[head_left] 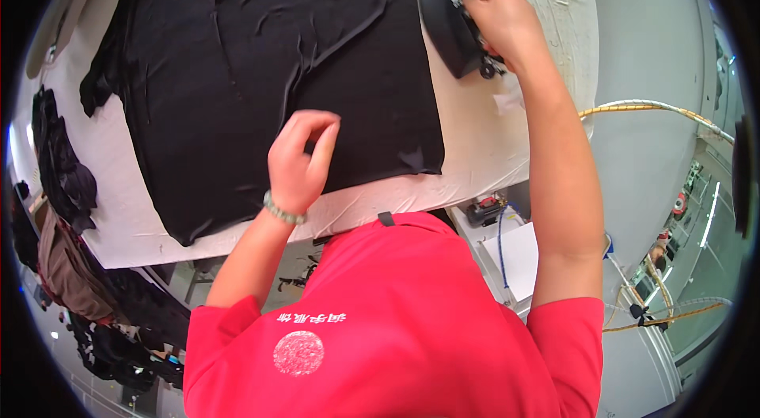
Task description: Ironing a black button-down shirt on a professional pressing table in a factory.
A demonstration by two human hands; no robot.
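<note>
A black garment (364, 93) lies spread over the pale padded ironing table (467, 133), with creases and raised folds across its middle. Above its lower part is my left hand (301, 161), a bracelet at the wrist. Its thumb and fingers are curled together in a pinch; anything between the tips is too small to make out. My right hand (511, 26) is wrapped round the wooden handle of a dark iron (451, 18). The iron is just beyond the garment's right edge, over the pale cover; whether it touches the cover I cannot tell.
A yellow-and-white hose (657, 106) reaches the table from the right. Dark clothes (63, 157) hang beyond the left edge, with a brown garment (71, 260) below them. Under the table's front edge, right of my body, are a white sheet (514, 260) and a small dark device (484, 210).
</note>
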